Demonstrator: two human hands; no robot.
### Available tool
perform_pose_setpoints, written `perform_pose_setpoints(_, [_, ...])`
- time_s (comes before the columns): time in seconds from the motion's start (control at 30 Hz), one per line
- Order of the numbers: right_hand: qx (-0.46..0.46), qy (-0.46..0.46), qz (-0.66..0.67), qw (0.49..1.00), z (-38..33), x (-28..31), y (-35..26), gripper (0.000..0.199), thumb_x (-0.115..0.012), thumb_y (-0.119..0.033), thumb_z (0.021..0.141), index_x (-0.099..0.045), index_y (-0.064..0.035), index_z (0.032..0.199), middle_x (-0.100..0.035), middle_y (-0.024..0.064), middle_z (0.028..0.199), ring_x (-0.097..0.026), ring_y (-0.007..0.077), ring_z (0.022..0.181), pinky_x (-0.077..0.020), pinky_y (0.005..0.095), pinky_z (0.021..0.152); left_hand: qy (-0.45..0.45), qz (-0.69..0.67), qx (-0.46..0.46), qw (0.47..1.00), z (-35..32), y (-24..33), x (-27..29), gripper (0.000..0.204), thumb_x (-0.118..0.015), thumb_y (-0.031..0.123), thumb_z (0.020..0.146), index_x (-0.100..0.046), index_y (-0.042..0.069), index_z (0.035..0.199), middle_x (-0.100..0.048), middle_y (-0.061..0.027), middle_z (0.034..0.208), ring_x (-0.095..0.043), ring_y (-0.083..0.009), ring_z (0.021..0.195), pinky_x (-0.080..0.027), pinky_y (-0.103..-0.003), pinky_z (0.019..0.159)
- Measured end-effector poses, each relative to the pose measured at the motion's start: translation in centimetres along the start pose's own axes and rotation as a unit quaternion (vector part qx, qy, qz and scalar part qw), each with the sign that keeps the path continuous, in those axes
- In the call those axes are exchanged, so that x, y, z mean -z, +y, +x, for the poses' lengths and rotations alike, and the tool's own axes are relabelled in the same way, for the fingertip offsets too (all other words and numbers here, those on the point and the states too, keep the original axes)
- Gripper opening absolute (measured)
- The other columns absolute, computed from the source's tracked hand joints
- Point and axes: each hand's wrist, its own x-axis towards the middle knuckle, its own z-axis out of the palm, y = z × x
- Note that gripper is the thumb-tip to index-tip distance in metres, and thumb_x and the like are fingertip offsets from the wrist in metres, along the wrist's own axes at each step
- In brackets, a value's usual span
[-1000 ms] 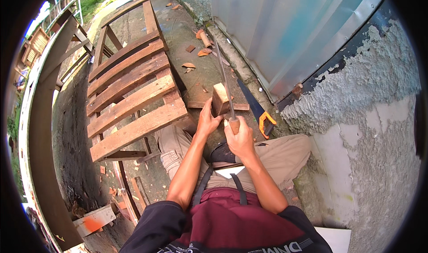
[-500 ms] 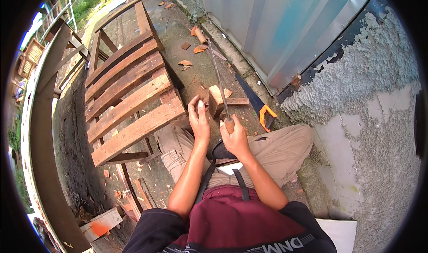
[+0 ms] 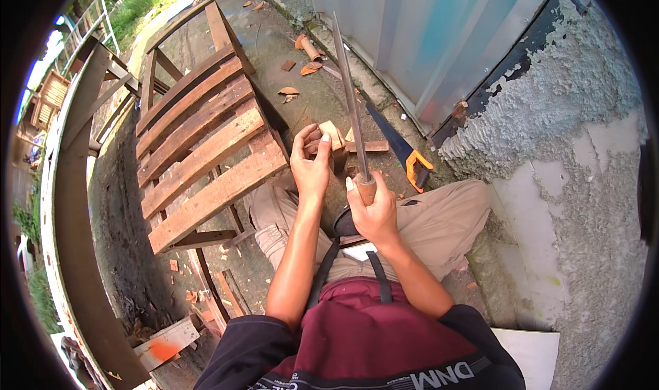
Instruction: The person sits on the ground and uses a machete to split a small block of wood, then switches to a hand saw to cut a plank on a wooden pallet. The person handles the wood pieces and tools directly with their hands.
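Note:
My right hand [image 3: 373,208] is wrapped round the wooden handle [image 3: 366,189] of a machete. Its long, narrow blade [image 3: 354,108] points up and away, tapering toward the tip. My left hand [image 3: 311,162] is closed at the left edge of a small wooden block [image 3: 331,132], thumb against it and fingers curled. How far the fingers reach round the block is partly hidden. Behind the blade, a short wooden strip [image 3: 371,146] lies by the block on the ground.
A hand saw with an orange and black handle [image 3: 417,169] lies to the right. On the left stands a slatted wooden frame [image 3: 199,163]. A metal sheet wall [image 3: 425,40] and rough plastered wall [image 3: 549,115] bound the right. Dry leaves [image 3: 288,90] and wood chips litter the ground.
My left hand has moved forward to the block and closed at it. The machete has turned in my right hand, showing more of its blade, and its tip has risen forward.

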Motion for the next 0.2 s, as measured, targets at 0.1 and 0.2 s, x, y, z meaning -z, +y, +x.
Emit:
perform_pose_setpoints(0.1, [0.026, 0.019, 0.015, 0.999, 0.2, -0.1, -0.6, 0.020, -0.068, -0.020, 0.096, -0.059, -0.0017, 0.096, -0.066, 0.0139, 0.072, -0.067, 0.0229, 0.065, -0.0486, 0.0371, 0.059, 0.015, -0.019, 0.010, 1.000, 0.1, 0.4, -0.2, 0.036, -0.072, 0.018, 0.096, -0.062, 0.002, 0.126, -0.067, -0.0086, 0.110, -0.063, -0.0117, 0.088, -0.053, -0.026, 0.073])
perform_pose_setpoints(0.2, [-0.104, -0.076, -0.082, 0.988, 0.0, -1.4, 4.6, 0.027, -0.072, -0.023, 0.093, -0.060, -0.0007, 0.100, -0.070, 0.0179, 0.078, -0.071, 0.0330, 0.069, -0.0507, 0.0431, 0.063, 0.005, -0.014, 0.046, 0.999, -0.2, 1.2, -0.3, 0.039, -0.072, 0.018, 0.096, -0.061, 0.004, 0.130, -0.067, -0.0099, 0.114, -0.065, -0.0134, 0.095, -0.053, -0.027, 0.081])
